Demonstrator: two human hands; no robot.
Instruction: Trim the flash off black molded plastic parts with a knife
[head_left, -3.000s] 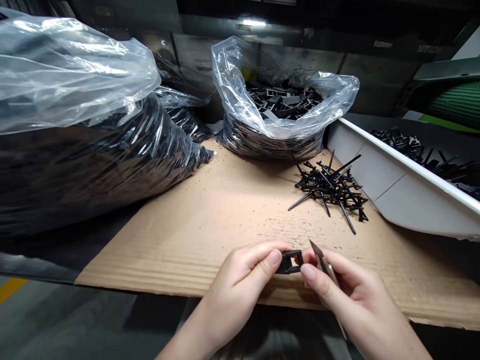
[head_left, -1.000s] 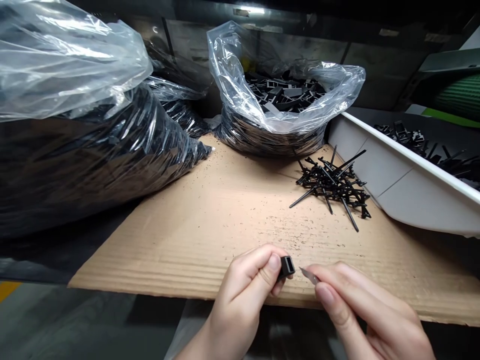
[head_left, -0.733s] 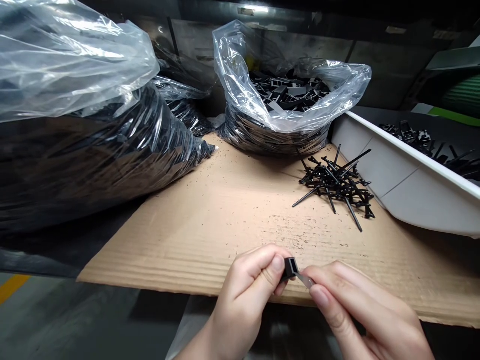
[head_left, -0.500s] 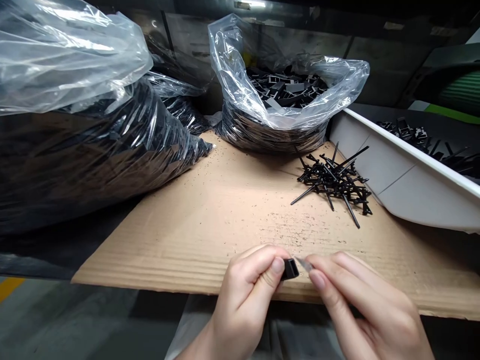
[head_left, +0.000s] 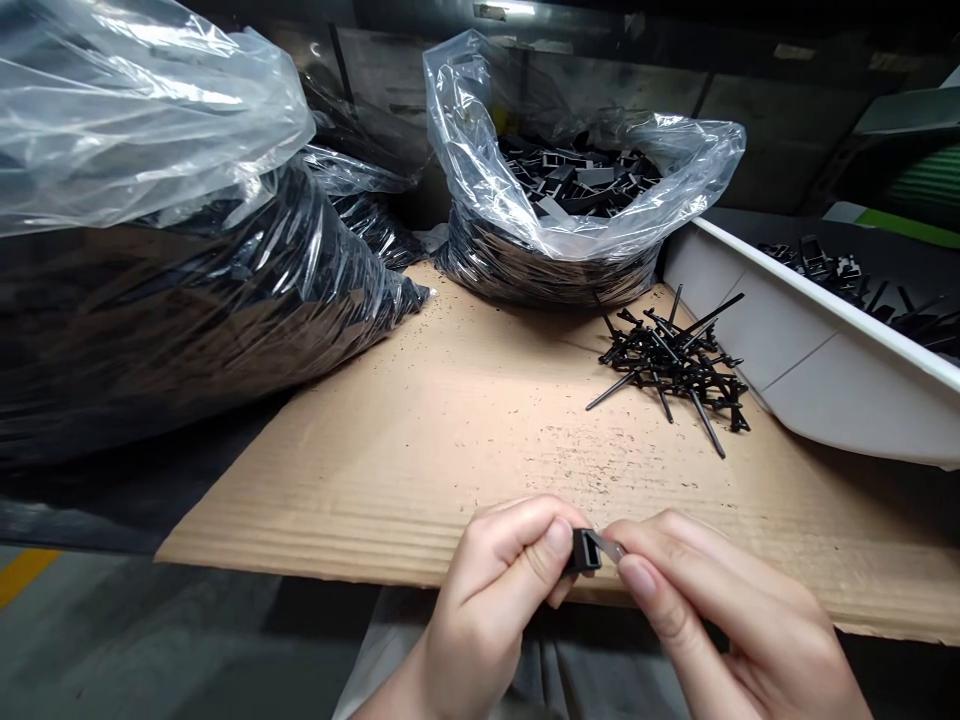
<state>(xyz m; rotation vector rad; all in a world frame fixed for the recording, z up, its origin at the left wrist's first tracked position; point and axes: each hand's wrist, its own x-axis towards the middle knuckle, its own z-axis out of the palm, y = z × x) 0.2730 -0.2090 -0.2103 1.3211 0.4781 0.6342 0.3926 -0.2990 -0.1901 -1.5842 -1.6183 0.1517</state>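
Note:
Near the front edge of the cardboard, my left hand (head_left: 499, 590) pinches a small black plastic part (head_left: 585, 552) with a rectangular opening facing right. My right hand (head_left: 727, 600) grips a small thin metal blade (head_left: 609, 546) between thumb and fingers. The blade's tip touches the part at its open end. A heap of thin black plastic pieces (head_left: 675, 360) with long stems lies on the cardboard beyond my right hand. Behind it, an open clear bag (head_left: 551, 270) is full of black clips.
The cardboard sheet (head_left: 360, 460) carries scattered dark shavings. A large clear bag of dark parts (head_left: 187, 310) stands at the left, with a smaller one behind. At the right, a white tray (head_left: 780, 340) holds black parts.
The blade in my right hand has moved left and now meets the black part. My left hand has turned the part so its opening shows more. The camera view has shifted slightly.

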